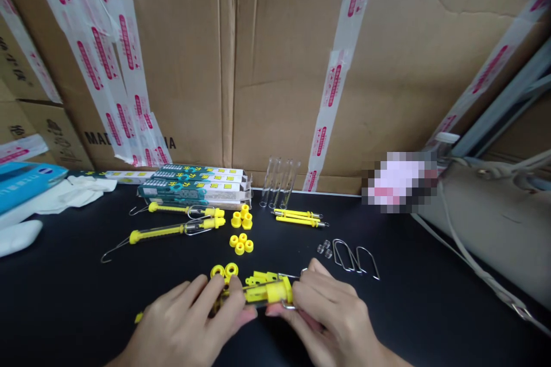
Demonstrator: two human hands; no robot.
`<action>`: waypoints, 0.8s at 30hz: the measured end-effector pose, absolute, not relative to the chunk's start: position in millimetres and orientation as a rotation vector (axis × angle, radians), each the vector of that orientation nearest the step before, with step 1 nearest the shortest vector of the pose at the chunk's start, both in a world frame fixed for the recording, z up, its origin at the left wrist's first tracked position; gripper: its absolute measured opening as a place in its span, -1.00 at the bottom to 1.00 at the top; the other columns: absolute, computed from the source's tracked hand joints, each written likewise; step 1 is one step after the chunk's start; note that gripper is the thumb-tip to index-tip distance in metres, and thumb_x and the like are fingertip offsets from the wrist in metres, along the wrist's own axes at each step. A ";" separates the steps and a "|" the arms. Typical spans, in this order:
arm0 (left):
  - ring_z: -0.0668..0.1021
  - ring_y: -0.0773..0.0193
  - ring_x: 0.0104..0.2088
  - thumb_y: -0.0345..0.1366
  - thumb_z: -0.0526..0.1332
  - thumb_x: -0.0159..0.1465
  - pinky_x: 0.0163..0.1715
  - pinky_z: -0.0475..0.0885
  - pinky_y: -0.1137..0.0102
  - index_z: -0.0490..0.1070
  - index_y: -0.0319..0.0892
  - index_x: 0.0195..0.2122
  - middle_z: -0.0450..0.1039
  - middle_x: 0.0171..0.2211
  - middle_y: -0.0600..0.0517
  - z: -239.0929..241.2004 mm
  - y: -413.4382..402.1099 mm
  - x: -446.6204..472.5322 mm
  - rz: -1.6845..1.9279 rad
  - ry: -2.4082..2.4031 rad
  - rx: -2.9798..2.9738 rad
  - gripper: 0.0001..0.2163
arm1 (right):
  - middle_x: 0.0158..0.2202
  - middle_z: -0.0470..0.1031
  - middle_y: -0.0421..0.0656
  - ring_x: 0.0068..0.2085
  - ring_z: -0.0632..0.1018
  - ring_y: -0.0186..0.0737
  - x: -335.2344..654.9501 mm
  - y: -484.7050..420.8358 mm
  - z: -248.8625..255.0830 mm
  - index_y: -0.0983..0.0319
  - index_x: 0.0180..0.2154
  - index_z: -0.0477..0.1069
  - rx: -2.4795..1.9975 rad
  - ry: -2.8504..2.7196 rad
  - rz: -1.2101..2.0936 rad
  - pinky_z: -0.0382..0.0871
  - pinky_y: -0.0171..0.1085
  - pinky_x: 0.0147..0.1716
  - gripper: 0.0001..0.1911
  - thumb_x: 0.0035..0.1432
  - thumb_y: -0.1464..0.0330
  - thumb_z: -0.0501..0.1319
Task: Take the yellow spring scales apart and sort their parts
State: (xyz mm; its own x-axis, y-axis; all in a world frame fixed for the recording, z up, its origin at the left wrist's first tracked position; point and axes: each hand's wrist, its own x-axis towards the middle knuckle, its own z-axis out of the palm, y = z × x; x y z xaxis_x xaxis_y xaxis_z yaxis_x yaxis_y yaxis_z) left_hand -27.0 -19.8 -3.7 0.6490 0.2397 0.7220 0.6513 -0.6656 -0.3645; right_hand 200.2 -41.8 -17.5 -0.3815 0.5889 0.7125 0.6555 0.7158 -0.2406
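Observation:
Both hands grip one yellow spring scale (pixel 257 295) with a clear tube, held level near the table's front edge. My left hand (pixel 193 312) is wrapped round the tube. My right hand (pixel 329 307) is closed at the yellow cap end, on a bent wire handle (pixel 289 305) that straddles the cap. Two other spring scales (pixel 172 229) with hooks lie beyond my left hand. Just past the held one are yellow rings (pixel 231 270) and flat yellow pieces (pixel 262 278), partly hidden by my fingers.
Yellow caps (pixel 241 219), small yellow collars (pixel 241 244), spring rods (pixel 300 219), clear beads (pixel 326 248) and wire handles (pixel 356 258) lie mid-table. Clear tubes (pixel 280 183) stand by stacked boxes (pixel 198 183). A bag (pixel 495 229) is at right, cardboard (pixel 275 69) behind.

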 end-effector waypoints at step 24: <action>0.54 0.28 -0.67 -0.27 -0.02 0.51 -0.71 0.37 0.38 0.42 -0.20 -0.13 0.49 -0.57 0.11 -2.4 -20.8 -29.1 -0.690 -0.640 -2.246 -0.76 | -0.63 0.18 -0.36 -0.58 0.18 -0.39 199.6 -43.2 -20.6 0.19 -0.56 0.13 -0.876 -2.027 -0.078 0.16 -0.32 -0.45 -0.53 0.44 0.36 0.13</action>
